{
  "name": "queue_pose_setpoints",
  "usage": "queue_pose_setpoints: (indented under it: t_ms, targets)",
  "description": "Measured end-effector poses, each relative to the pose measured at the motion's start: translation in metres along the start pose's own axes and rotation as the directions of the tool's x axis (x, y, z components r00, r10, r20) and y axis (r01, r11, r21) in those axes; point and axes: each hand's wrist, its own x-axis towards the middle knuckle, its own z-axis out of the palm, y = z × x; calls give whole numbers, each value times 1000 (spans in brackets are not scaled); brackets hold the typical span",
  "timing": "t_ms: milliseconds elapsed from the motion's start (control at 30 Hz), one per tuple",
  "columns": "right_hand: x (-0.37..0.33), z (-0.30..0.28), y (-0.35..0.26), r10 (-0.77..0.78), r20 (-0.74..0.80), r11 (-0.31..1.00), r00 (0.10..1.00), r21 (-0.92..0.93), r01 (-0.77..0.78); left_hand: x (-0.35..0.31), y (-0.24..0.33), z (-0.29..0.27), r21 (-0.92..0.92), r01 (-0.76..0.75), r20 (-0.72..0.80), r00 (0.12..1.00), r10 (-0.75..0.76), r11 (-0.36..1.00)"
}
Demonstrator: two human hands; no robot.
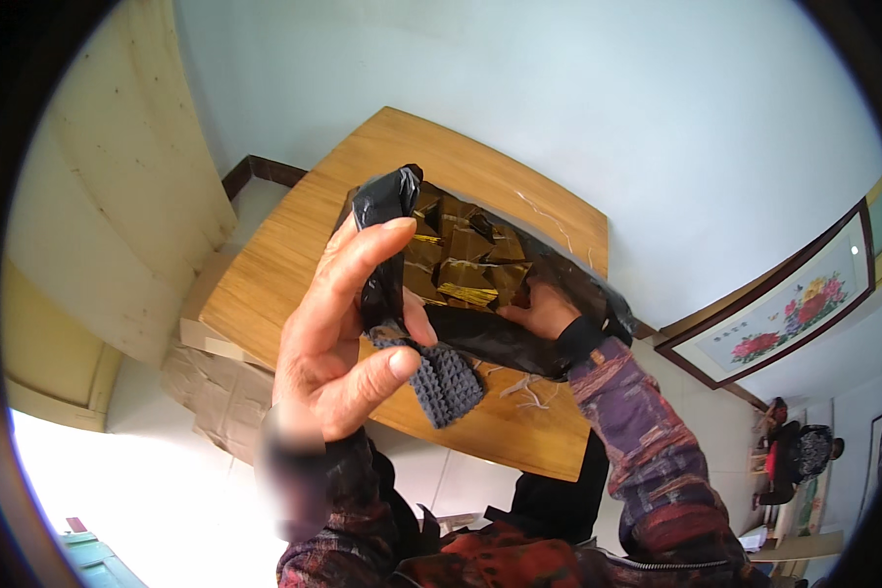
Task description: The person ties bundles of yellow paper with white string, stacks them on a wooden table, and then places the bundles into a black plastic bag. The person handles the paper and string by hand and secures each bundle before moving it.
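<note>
A black plastic bag (480, 328) lies wide at the mouth on the wooden table (294, 245). Several shiny gold-brown folded packets (465, 245) fill it, some with bright yellow edges. My left hand (338, 328) is raised at the bag's left side, with a gathered fold of the plastic held among its fingers; the thumb stands apart. Inside the right end of the bag, my right hand (544, 309) curls against a gold packet, its thumb forward and its fingertips partly hidden. Just past my left thumb, a dark grey knitted piece (443, 384) rests on the table.
Loose white strings (531, 392) lie near the table's front edge, and a thin one (549, 218) at the back. Brown cardboard (216, 387) is on the floor at left. A framed flower picture (784, 314) leans at the right wall. Another person (804, 456) is far right.
</note>
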Motion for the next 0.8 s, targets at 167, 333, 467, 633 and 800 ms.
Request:
queue_pose_setpoints:
  t_ms: [167, 333, 467, 633, 800]
  targets:
    - [13, 39, 24, 55, -62, 978, 997, 203, -41, -9, -12, 1, -6, -143, -14, 990, 143, 990]
    - [21, 37, 27, 25, -78, 973, 997, 229, -6, -10, -11, -2, 5, -108, -82, 991, 108, 994]
    - [-10, -15, 8, 45, 75, 964, 996, 258, -63, -3, 0, -9, 56, -75, -149, 985, 83, 996]
    - [-33, -71, -43, -66, 149, 937, 987, 349, 10, 0, 6, -25, 141, -147, -104, 981, 162, 979]
    - [23, -43, -89, -342, 298, 756, 891, 651, 72, -8, -5, -28, 200, -266, -91, 953, 289, 943]
